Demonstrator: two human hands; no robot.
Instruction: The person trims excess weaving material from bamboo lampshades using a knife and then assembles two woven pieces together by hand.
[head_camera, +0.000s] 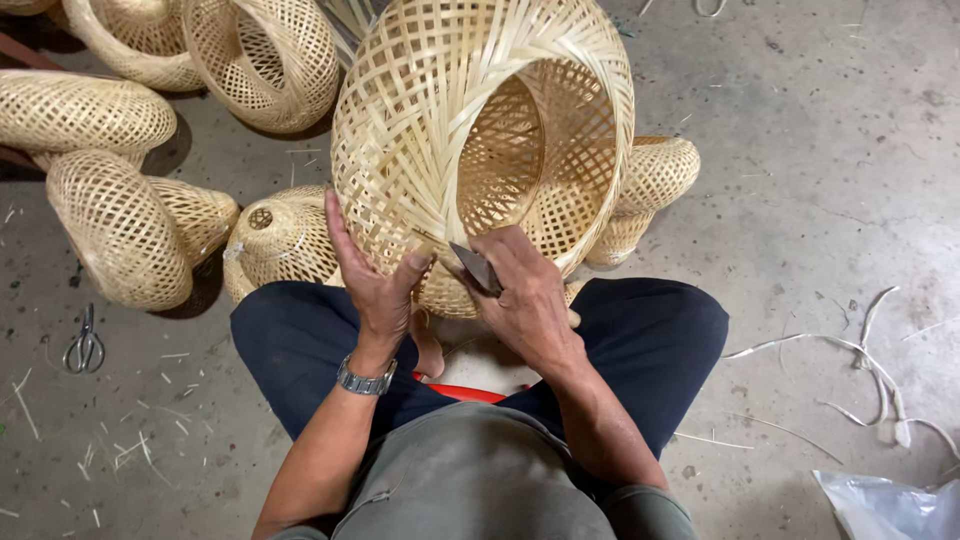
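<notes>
A large woven bamboo basket (470, 110) stands tilted on my knees, its open mouth turned toward me. My left hand (372, 285) grips its lower left rim, thumb pressed on the weave, a metal watch on the wrist. My right hand (522, 295) holds a small dark metal blade (476, 266) against the rim at the bottom of the opening. I sit on a low red stool (462, 391), legs in dark trousers spread to either side.
Several finished woven baskets lie on the concrete floor: at the left (120, 225), the upper left (262, 58), and behind the held one (655, 175). Scissors (85, 345) lie at the far left. Bamboo strips (870, 355) and a plastic bag (890, 505) lie at the right.
</notes>
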